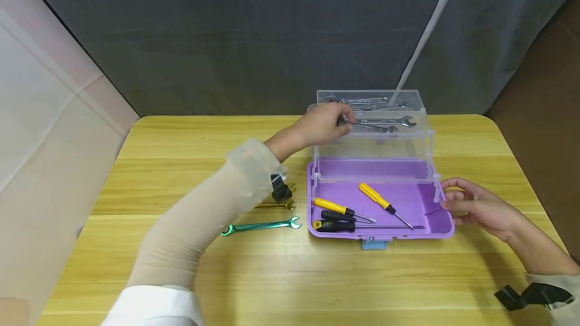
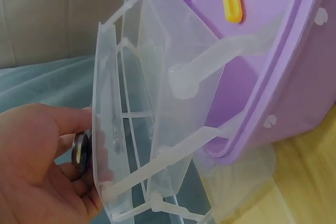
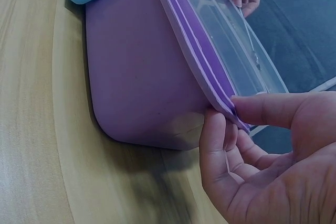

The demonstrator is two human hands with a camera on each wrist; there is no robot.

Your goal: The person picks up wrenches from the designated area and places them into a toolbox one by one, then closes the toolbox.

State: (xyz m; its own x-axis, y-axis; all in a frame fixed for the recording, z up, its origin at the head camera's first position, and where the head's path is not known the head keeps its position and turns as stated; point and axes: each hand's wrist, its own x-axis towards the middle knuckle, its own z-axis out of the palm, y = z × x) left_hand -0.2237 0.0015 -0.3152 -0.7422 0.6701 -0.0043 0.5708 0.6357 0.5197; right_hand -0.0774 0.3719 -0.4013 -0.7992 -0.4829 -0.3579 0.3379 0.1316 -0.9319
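Observation:
My left hand [image 1: 323, 122] pinches a silver wrench [image 1: 373, 128] by one end at the raised clear tray [image 1: 371, 141] of a toolbox. Several other silver wrenches [image 1: 385, 121] lie in that upper tray. From the left wrist view, the dark end of the wrench [image 2: 80, 151] shows between the fingers. My right hand [image 1: 485, 210] grips the right rim of the purple toolbox [image 3: 142, 66], thumb on the inside and fingers outside. Inside its purple bottom are yellow-handled screwdrivers [image 1: 373, 196] and black-handled ones [image 1: 335, 226].
Left of the box, a green wrench [image 1: 263, 226] lies on the wooden table [image 1: 272, 280]. Gold wrenches [image 1: 285, 206] lie behind it, partly covered by the left forearm. A blue latch [image 1: 373, 245] hangs at the box front. A dark curtain [image 1: 226, 39] stands behind the table.

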